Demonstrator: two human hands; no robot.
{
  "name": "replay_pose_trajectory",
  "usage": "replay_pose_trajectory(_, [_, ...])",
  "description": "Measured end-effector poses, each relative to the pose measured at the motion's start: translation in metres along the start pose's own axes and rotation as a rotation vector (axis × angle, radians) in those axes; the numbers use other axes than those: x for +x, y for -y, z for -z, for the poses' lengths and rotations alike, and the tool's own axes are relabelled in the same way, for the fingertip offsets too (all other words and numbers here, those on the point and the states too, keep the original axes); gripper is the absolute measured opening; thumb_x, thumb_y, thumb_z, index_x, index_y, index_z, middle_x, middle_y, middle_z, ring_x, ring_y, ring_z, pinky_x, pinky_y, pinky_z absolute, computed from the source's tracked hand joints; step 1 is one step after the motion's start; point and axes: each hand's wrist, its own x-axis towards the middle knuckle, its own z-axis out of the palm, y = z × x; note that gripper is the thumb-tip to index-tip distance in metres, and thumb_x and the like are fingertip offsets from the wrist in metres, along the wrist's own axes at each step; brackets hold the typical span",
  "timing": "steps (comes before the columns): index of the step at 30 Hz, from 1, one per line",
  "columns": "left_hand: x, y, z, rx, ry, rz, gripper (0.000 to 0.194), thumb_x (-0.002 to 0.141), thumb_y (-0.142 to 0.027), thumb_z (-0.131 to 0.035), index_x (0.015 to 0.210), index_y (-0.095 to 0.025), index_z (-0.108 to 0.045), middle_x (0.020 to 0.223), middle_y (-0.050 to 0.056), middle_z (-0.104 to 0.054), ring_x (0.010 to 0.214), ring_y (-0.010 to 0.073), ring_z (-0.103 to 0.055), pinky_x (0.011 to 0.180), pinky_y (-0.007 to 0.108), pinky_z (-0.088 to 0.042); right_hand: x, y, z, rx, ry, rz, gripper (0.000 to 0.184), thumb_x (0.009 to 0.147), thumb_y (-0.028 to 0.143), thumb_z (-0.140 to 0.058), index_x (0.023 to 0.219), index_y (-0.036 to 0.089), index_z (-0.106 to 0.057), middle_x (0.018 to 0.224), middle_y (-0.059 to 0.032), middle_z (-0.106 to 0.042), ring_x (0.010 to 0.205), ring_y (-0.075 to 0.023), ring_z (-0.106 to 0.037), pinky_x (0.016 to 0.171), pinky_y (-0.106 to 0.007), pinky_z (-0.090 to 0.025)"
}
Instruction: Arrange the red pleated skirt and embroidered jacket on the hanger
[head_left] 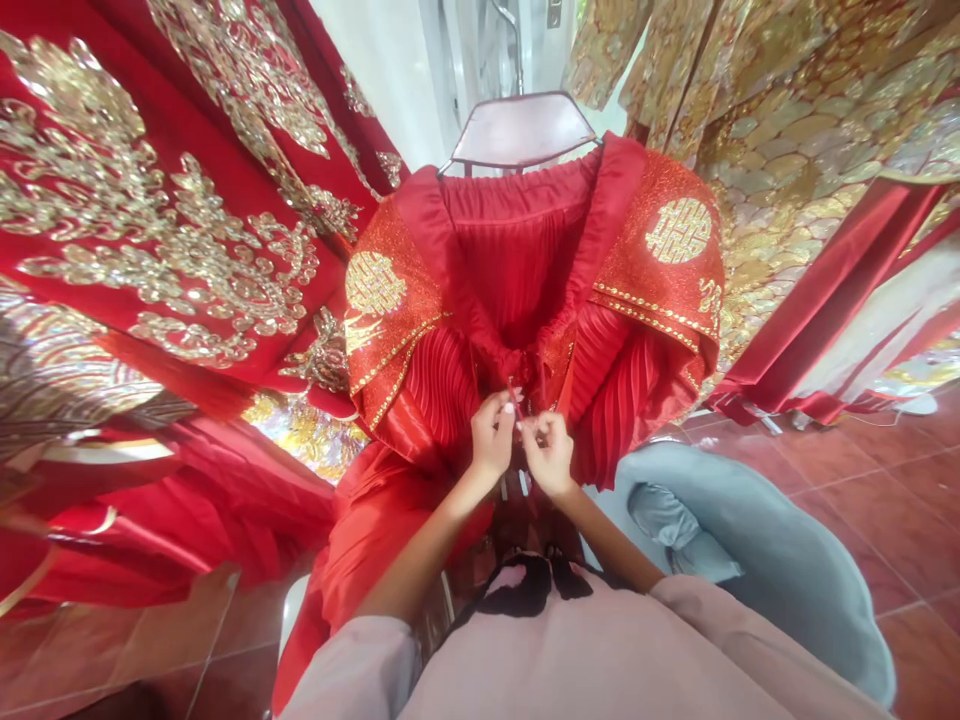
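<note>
A red pleated garment (517, 270) with gold-patterned shoulder panels hangs in front of me from a hanger (525, 130). My left hand (493, 435) is at the bottom of its gathered neckline, pinching a thin red cord (513, 393) between thumb and fingertips. Close beside it, my right hand (549, 452) has its fingers curled and pinched on the same cord. The fingertips partly hide where the cord meets the cloth. Gold round emblems (679, 231) decorate the shoulders.
Red cloth with gold sequins (225, 260) hangs at the left. Gold scale-patterned garments (810, 150) and red velvet cloth (832, 300) hang on the right. A pale blue-grey chair (757, 520) stands on the tiled floor (922, 480) by my right arm.
</note>
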Motion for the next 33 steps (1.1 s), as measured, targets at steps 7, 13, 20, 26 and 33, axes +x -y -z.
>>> replay_pose_trajectory(7, [0.001,-0.01,0.004,-0.224,-0.019,0.158,0.037,0.084,-0.046,-0.055,0.086,-0.013,-0.069,0.066,0.003,-0.063,0.061,0.0115,-0.059,0.062,0.023,-0.049,0.035,0.032,0.025,-0.038,-0.072,0.019,0.029,0.082,0.033,-0.058,0.107,0.019,-0.052,0.065,0.0031,-0.061,0.051,-0.0107,-0.052,0.053,-0.023,-0.041])
replay_pose_trajectory(13, [-0.009,0.0,0.001,-0.255,0.08,0.188,0.036,0.084,-0.044,-0.055,0.08,-0.012,-0.069,0.069,0.005,-0.067,0.064,0.0134,-0.06,0.063,0.025,-0.05,0.063,0.033,0.012,-0.016,0.209,-0.041,0.019,0.081,0.033,-0.056,0.072,0.017,-0.061,0.063,0.0006,-0.062,0.055,-0.0107,-0.054,0.056,-0.022,-0.041])
replay_pose_trajectory(20, [-0.012,-0.003,0.009,0.185,0.098,-0.152,0.025,0.085,-0.031,-0.05,0.071,-0.016,-0.064,0.073,0.005,-0.063,0.071,0.0165,-0.058,0.071,0.029,-0.048,0.043,0.048,0.01,0.359,0.293,-0.193,0.025,0.073,0.038,-0.066,0.07,0.017,-0.053,0.061,0.0018,-0.061,0.058,-0.011,-0.059,0.058,-0.022,-0.045])
replay_pose_trajectory(26, [-0.007,-0.012,0.015,0.238,-0.234,-0.285,0.02,0.08,-0.035,-0.057,0.089,-0.017,-0.052,0.099,0.011,-0.057,0.099,0.0219,-0.054,0.087,0.036,-0.045,0.043,0.06,0.018,0.434,0.262,-0.272,0.03,0.066,0.035,-0.075,0.065,0.016,-0.052,0.051,0.0058,-0.057,0.046,-0.0065,-0.05,0.048,-0.018,-0.039])
replay_pose_trajectory(33, [0.004,-0.025,0.013,-0.411,0.189,0.254,0.035,0.083,-0.051,-0.053,0.087,-0.016,-0.052,0.059,-0.005,-0.046,0.045,0.0072,-0.041,0.044,0.019,-0.038,0.043,0.062,0.019,0.473,0.317,-0.358,0.026,0.063,0.03,-0.074,0.069,0.016,-0.053,0.051,0.006,-0.057,0.043,-0.0066,-0.051,0.041,-0.017,-0.043])
